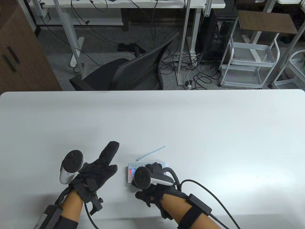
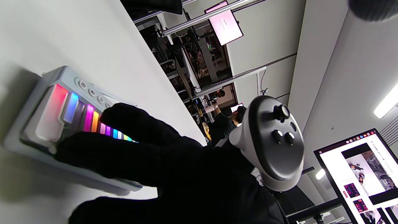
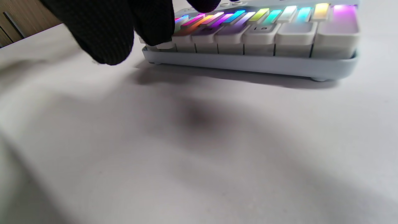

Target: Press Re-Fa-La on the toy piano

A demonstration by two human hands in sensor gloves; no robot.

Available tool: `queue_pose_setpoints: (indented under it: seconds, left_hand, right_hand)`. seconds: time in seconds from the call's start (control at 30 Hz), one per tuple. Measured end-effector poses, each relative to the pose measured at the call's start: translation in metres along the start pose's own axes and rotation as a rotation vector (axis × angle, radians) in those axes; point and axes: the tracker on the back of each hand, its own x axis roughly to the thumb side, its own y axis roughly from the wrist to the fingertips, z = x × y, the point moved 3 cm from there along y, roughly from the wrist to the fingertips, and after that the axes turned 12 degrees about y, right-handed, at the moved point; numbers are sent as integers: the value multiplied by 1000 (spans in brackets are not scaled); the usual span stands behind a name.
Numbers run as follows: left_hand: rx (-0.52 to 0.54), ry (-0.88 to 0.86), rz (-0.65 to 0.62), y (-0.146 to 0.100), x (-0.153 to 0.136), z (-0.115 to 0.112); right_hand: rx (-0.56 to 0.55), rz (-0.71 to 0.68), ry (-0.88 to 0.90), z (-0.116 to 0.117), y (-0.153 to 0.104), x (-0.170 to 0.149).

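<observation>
The toy piano is a small pale blue keyboard with white keys and rainbow-lit strips, near the table's front edge at centre. My right hand lies over it with its fingers stretched onto the keys. In the left wrist view, the piano has those gloved fingers across its middle keys. In the right wrist view, fingertips touch the left-end keys of the piano. My left hand rests flat and empty on the table, left of the piano and apart from it.
A thin white cord runs from the piano's back edge toward the far right. The white table ends at its far edge, with an office chair beyond. A cable trails from my right wrist.
</observation>
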Motion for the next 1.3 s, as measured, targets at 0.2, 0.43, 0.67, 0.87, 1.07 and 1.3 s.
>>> queue_pose_setpoints:
  seconds: [0.2, 0.43, 0.67, 0.87, 1.07, 1.3]
  left_hand:
    - [-1, -2, 1, 0, 0, 0]
    - [-1, -3, 1, 0, 0, 0]
    - [-1, -3, 4, 0, 0, 0]
    - [1, -2, 4, 0, 0, 0]
    - [1, -1, 5, 0, 0, 0]
    - [-1, -1, 5, 0, 0, 0]
  right_hand:
    - [-2, -6, 5, -2, -1, 1]
    - [-48, -23, 22, -20, -9, 2]
    - [-108, -32, 54, -43, -22, 0]
    - [-138, -15, 78, -52, -32, -9]
    - [-146, 4, 114, -50, -35, -21]
    - [-131, 23, 118, -44, -34, -29]
